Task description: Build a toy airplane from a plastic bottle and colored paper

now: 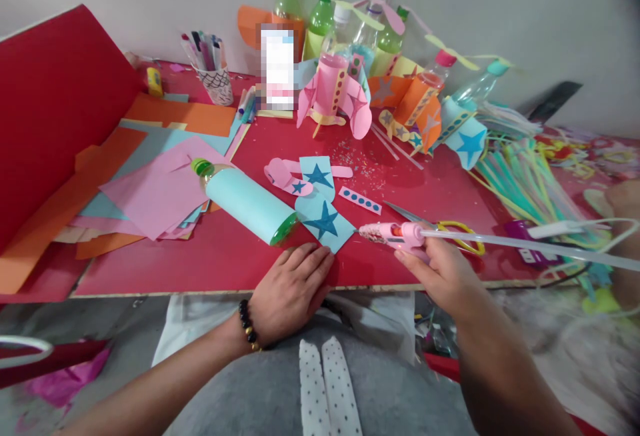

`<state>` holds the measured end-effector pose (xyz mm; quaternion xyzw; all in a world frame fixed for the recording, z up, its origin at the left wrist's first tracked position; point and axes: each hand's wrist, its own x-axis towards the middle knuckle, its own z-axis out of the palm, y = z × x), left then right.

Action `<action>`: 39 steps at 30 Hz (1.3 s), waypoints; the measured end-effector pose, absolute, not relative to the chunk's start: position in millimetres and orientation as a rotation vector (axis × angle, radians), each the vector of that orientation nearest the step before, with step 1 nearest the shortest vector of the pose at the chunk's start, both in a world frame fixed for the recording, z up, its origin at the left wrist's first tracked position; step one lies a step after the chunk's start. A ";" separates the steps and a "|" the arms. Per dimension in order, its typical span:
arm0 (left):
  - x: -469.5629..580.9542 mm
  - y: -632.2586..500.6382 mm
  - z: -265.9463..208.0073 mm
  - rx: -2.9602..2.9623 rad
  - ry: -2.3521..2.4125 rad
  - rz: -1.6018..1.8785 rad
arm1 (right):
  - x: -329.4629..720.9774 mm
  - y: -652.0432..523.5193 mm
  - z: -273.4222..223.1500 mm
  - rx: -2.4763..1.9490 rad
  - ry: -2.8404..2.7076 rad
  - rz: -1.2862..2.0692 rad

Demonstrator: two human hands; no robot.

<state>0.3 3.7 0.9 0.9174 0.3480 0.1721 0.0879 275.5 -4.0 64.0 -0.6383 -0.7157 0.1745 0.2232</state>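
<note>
My right hand [447, 273] is wrapped round a pink hot glue gun [400, 234] with a long clear glue stick [500, 243] in its back. The gun's nozzle touches or nearly touches the right corner of a light blue paper fin [327, 221] with a dark blue star. Against that fin's lower edge lie the fingertips of my left hand [287, 293], fingers stretched out and thumb hidden. A green-capped bottle wrapped in light blue paper [250, 203] lies on its side just beyond. Behind are another starred fin [317, 176], pink paper pieces [287, 176] and a dotted pink strip [360, 201].
Scissors with yellow handles [463, 236] lie beside the glue gun. Coloured paper sheets [160, 179] cover the left. Paper bottle rockets, including a pink one [333, 89], line the wall near a pen cup [215, 83]. Paper strips [525, 183] pile up on the right.
</note>
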 end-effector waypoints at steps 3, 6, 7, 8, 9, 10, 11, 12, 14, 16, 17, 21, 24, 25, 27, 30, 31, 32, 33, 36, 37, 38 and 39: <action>0.3 3.8 1.5 2.728 1.039 0.520 | 275.1 -3.1 64.6 -1.752 -1.980 0.476; 0.1 4.3 1.9 2.725 1.036 0.523 | 275.7 -1.8 64.2 -1.744 -1.981 0.480; 0.1 4.5 1.9 2.725 1.032 0.521 | 276.0 -1.5 64.0 -1.745 -1.980 0.480; 0.1 4.7 1.8 2.727 1.028 0.520 | 276.3 -1.4 63.8 -1.749 -1.978 0.482; 0.1 4.9 1.7 2.729 1.025 0.518 | 276.4 -1.4 63.7 -1.753 -1.976 0.485; 0.0 5.0 1.5 2.730 1.025 0.515 | 276.5 -1.4 63.7 -1.756 -1.973 0.488; 0.0 5.1 1.3 2.731 1.025 0.514 | 276.5 -1.5 63.7 -1.756 -1.967 0.493; -0.1 5.0 1.1 2.732 1.026 0.512 | 276.5 -1.6 63.7 -1.755 -1.961 0.499; -0.4 4.9 1.0 2.733 1.028 0.510 | 276.6 -1.8 63.7 -1.752 -1.956 0.519; -0.7 4.8 1.4 2.733 1.026 0.513 | 276.8 -2.1 63.3 -1.761 -1.953 0.532; -0.9 4.8 1.8 2.734 1.024 0.514 | 277.0 -2.2 62.9 -1.768 -1.951 0.535; -1.0 5.1 3.5 2.735 1.019 0.508 | 277.0 -3.4 61.2 -1.785 -1.943 0.555; -0.7 5.1 4.0 2.730 1.018 0.517 | 275.9 -4.6 61.0 -1.770 -1.936 0.578; -0.5 5.1 4.1 2.728 1.018 0.521 | 275.3 -5.0 61.3 -1.763 -1.934 0.582; -0.3 5.0 4.2 2.725 1.016 0.526 | 273.8 -5.9 62.3 -1.750 -1.937 0.598; -0.2 5.1 4.3 2.722 1.016 0.523 | 270.7 -7.5 64.7 -1.720 -1.946 0.623; -0.2 5.1 4.2 2.722 1.018 0.523 | 269.5 -8.0 65.6 -1.712 -1.952 0.633; -0.3 5.2 4.2 2.722 1.021 0.524 | 268.2 -8.6 66.5 -1.706 -1.957 0.636; -0.4 5.2 4.1 2.723 1.022 0.526 | 266.9 -9.1 67.4 -1.702 -1.962 0.637; -0.7 5.3 4.2 2.736 1.015 0.529 | 263.4 -10.6 69.7 -1.687 -1.974 0.644; -0.8 5.3 4.3 2.739 1.013 0.526 | 262.5 -11.1 70.1 -1.680 -1.976 0.644; -0.7 5.1 4.4 2.739 1.014 0.527 | 261.7 -11.7 70.2 -1.673 -1.981 0.645; -0.7 5.0 4.4 2.738 1.016 0.527 | 261.0 -12.3 70.1 -1.669 -1.986 0.647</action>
